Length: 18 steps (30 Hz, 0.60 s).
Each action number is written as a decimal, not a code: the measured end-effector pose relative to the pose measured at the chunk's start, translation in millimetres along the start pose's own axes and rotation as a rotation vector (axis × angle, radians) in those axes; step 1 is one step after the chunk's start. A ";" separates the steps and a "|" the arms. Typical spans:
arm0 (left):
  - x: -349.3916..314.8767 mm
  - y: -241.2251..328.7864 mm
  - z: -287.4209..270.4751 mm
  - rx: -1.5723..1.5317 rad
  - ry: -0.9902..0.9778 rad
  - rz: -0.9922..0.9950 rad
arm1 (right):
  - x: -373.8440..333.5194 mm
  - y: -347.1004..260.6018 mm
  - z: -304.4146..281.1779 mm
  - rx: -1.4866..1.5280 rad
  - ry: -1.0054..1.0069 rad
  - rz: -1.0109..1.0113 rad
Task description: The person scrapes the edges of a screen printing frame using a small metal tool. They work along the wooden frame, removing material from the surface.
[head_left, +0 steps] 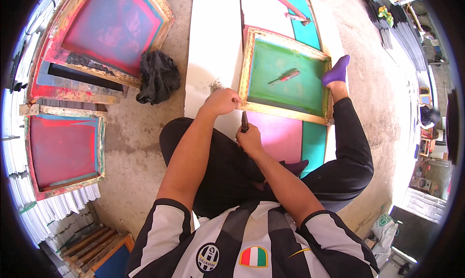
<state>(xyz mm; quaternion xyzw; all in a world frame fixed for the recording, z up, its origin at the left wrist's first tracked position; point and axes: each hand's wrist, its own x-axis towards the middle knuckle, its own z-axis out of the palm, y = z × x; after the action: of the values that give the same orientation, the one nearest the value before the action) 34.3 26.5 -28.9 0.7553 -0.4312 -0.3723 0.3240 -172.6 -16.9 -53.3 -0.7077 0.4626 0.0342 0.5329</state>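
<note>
A wooden screen-printing frame [286, 112] with green mesh [271, 91] lies flat in front of me. My left hand [223, 101] is closed at its near-left corner, thumb and fingertips pinched together. Whatever they hold, if anything, is too small to make out. Just below that corner, my right hand [250, 139] grips a pair of dark pliers [244, 121], the tip pointing up toward the wood. Its handles are mostly hidden in my fist. On the mesh rests a screwdriver [290, 75] with a reddish, clear handle. A small heap of dark bits [215, 84] lies beyond my left hand.
White, pink and teal boards [314, 144] lie under the frame. At the left stand more stained frames [104, 147] and a black plastic bag [158, 78]. My purple-socked foot [336, 71] touches the frame's right side. Another hand tool [296, 14] lies at the far end.
</note>
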 end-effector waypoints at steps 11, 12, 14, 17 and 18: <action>2.9 0.9 -13.2 -0.250 -0.090 -0.191 | 6.3 -54.7 -20.0 0.191 -0.265 0.098; 4.7 -5.5 -12.6 -0.236 -0.071 -0.206 | 1.9 -63.6 -22.4 0.265 -0.299 0.144; 9.5 -18.0 -11.6 -0.083 0.109 -0.218 | 1.2 -62.6 -23.8 0.352 -0.322 0.194; 8.4 -11.5 -15.4 0.038 0.289 -0.351 | 10.7 -34.5 -27.0 0.345 -0.294 0.220; 6.7 -6.8 -17.8 0.061 0.336 -0.418 | 13.4 -27.4 -29.4 0.313 -0.289 0.242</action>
<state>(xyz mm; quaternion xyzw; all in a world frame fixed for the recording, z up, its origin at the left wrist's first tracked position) 54.4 26.3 -27.1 0.8885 -0.2169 -0.2874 0.2844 -159.1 -48.1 -28.1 -0.5437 0.4625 0.1264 0.6889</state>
